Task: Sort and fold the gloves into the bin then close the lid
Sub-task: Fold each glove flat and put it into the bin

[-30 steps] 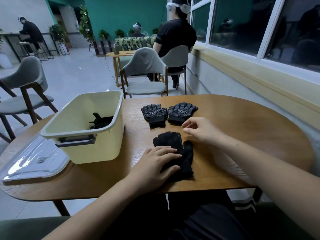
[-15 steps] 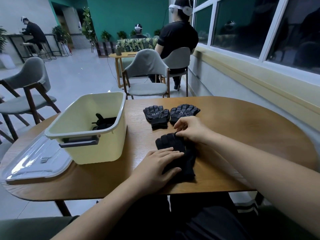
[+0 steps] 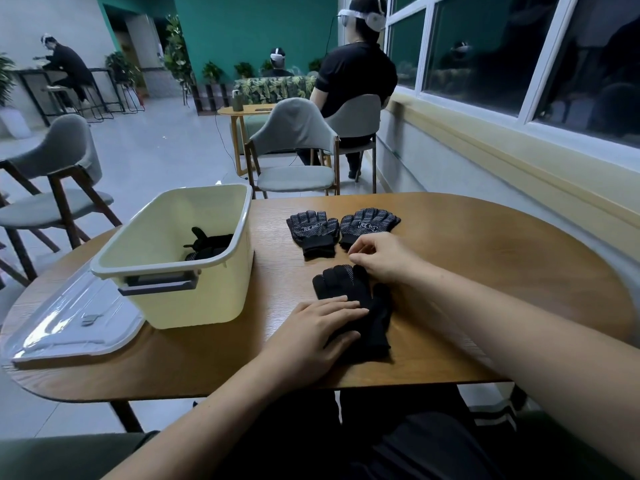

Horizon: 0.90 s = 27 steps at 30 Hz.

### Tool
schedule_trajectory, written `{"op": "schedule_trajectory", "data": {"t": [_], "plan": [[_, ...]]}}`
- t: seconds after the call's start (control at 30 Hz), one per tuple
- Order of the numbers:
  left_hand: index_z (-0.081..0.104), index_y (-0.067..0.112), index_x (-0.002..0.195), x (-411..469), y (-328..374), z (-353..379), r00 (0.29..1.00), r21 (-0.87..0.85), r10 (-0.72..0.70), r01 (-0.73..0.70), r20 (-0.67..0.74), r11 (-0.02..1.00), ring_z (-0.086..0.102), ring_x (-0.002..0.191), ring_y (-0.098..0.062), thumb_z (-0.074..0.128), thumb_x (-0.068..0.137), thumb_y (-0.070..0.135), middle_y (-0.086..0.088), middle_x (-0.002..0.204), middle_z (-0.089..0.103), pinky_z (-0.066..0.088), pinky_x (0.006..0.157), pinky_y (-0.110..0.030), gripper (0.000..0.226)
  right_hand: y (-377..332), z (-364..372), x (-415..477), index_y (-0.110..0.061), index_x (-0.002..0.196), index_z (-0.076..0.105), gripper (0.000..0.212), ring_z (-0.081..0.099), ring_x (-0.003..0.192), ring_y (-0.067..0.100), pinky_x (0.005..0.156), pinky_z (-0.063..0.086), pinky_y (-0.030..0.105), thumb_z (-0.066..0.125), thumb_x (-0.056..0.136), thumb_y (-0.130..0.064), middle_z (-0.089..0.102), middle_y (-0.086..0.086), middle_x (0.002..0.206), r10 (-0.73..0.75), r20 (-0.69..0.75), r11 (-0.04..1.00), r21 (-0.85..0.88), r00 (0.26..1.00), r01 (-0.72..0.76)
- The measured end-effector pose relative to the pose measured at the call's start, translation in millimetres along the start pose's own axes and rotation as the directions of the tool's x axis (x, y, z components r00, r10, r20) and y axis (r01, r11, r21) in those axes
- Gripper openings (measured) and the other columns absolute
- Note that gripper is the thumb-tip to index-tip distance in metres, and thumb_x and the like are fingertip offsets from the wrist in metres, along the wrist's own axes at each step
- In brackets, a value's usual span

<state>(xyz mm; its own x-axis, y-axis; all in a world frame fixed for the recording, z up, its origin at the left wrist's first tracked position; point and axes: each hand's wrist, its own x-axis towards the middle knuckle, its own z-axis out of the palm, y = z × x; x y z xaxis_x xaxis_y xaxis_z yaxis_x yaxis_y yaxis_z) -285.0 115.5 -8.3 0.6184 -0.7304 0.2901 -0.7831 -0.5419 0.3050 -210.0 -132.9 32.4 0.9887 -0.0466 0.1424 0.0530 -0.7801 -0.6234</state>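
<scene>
HOLD — your left hand (image 3: 311,327) lies flat, fingers straight, pinning the stacked black gloves (image 3: 346,287) to the bench (image 3: 485,271) for folding; right hand (image 3: 384,258) curls at their tips, grip unclear | BIN — cream bin (image 3: 194,303) open, dark gloves (image 3: 211,244) inside; lid (image 3: 69,323) beside it; patterned pair (image 3: 313,230) lies beyond

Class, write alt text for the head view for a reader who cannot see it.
A left hand presses a black glove flat on a wooden table, the right hand curled at its fingertips. Two more gloves lie beyond; a cream bin and clear lid stand left.
</scene>
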Motion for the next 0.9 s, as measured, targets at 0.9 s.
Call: {"op": "schedule_trajectory", "data": {"t": [0.9], "plan": [[0.057, 0.041, 0.148, -1, 0, 0, 1.000, -0.049, 0.016, -0.017, -0.021, 0.999, 0.033, 0.152, 0.003, 0.048, 0.105, 0.055, 0.022, 0.157, 0.051, 0.037, 0.120, -0.038, 0.046, -11, 12, 8, -0.020, 0.095, 0.079, 0.007, 0.063, 0.087, 0.009, 0.070, 0.043, 0.020, 0.082, 0.090, -0.024, 0.069, -0.013, 0.089, -0.024, 0.021, 0.995, -0.091, 0.999, 0.026]]}}
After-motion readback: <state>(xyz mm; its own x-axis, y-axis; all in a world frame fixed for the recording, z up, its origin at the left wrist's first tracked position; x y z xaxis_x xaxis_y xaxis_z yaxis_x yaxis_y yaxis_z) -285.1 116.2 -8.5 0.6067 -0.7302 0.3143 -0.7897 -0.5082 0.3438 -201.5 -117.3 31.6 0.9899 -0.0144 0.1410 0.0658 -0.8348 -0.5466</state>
